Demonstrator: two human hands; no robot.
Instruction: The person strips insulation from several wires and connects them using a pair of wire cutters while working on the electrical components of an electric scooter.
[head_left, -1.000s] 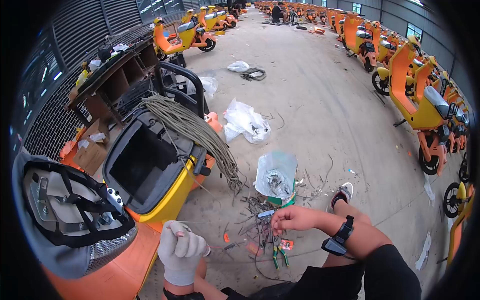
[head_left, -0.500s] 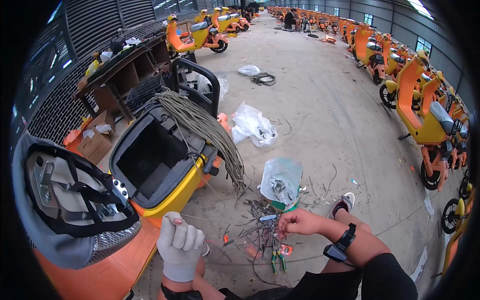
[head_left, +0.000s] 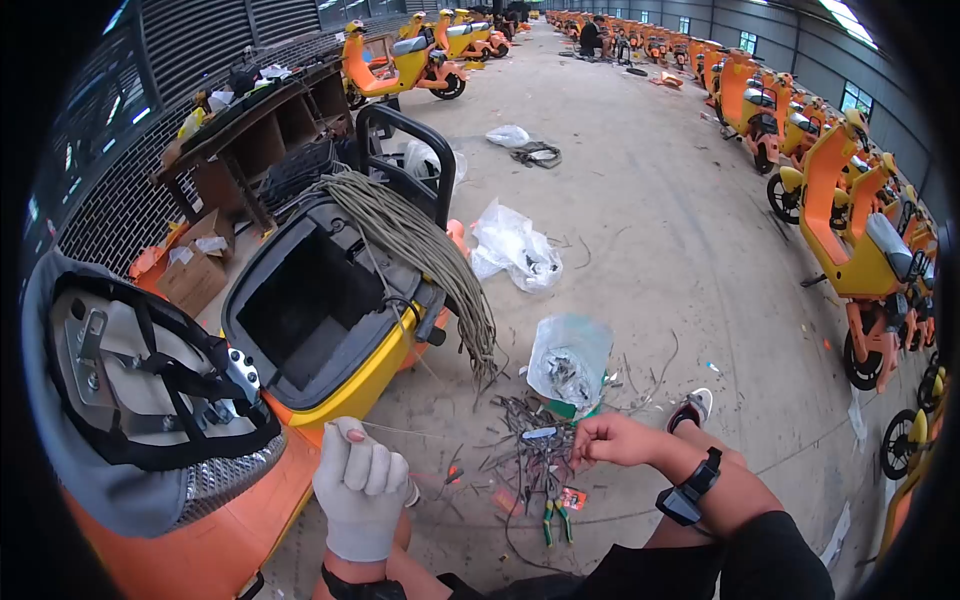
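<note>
Lower left, a gloved left hand [head_left: 360,487] curls closed, apparently pinching a thin wire [head_left: 402,432] to steady it; lower centre, the bare right hand [head_left: 615,440] half-curls, its hold unclear, pliers [head_left: 548,518] lying below, seemingly for easy reach.

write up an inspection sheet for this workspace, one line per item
Surface: grey floor, littered with dark scraps
Job's things: thin pale strand in the left hand
Clutter: green-handled pliers, plastic bag, bag-lined bin
Hands: left gloved, closed; right hand bare, fingers bent, any hold unclear
Cables: long grey-green bundle, possibly cable or rope, draped over the open compartment
Surroundings: parked scooters, another person far off
</note>
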